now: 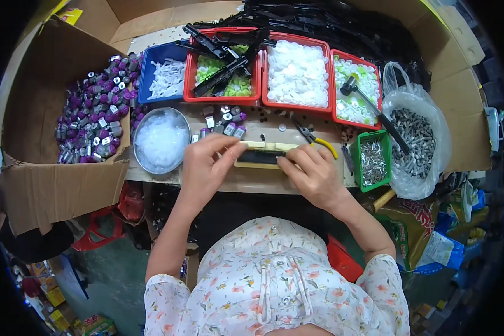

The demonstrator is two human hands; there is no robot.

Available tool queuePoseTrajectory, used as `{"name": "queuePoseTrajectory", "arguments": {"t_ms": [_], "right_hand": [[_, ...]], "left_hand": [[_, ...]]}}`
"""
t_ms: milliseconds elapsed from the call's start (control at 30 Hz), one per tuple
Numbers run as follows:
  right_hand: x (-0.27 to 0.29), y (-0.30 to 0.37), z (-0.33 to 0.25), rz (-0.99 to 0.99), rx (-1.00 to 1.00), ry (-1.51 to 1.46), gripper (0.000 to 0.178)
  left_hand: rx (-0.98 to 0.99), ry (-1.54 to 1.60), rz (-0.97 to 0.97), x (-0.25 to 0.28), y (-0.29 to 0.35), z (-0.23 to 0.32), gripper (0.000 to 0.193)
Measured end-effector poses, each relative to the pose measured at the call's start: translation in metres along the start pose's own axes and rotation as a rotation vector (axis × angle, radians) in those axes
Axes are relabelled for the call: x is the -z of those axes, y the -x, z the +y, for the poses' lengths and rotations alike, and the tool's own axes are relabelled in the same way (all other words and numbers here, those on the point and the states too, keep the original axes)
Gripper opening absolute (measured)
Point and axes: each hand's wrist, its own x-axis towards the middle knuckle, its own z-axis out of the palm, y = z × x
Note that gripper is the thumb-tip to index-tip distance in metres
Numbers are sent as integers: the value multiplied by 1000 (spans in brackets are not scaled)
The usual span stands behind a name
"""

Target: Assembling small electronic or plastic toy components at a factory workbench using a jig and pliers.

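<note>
A long cream-coloured holder [266,146] with a dark strip-shaped part [259,157] in it lies at the table's near edge. My left hand [208,167] is closed, with thumb and forefinger pinching the left end of the holder. At the other end, my right hand [315,175] grips with bent fingers and thumb; whether it also holds a small piece is hidden. Just beyond the holder are several grey-and-purple motor-like parts [228,121] and pliers [313,137] with a yellow handle.
A steel bowl [138,159] of clear pieces and a cardboard box [61,185] of purple-capped parts stand left. Blue [142,84] and red bins [265,99] line the back. Right are a hammer [389,126], a green bin [369,188] of metal pins and a plastic bag [439,140].
</note>
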Motion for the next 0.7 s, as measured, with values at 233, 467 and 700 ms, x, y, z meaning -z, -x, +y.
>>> {"name": "queuePoseTrajectory", "arguments": {"t_ms": [233,467,700], "right_hand": [[-12,-5,1,-159,-20,24,25],[-9,-11,12,-267,-53,-164,21],[-2,-34,29,-207,-98,-415,28]], "left_hand": [[-487,-473,231,-12,14,-14,16],[-593,-596,205,-26,17,-29,23],[-523,-584,245,-17,14,-22,36]]}}
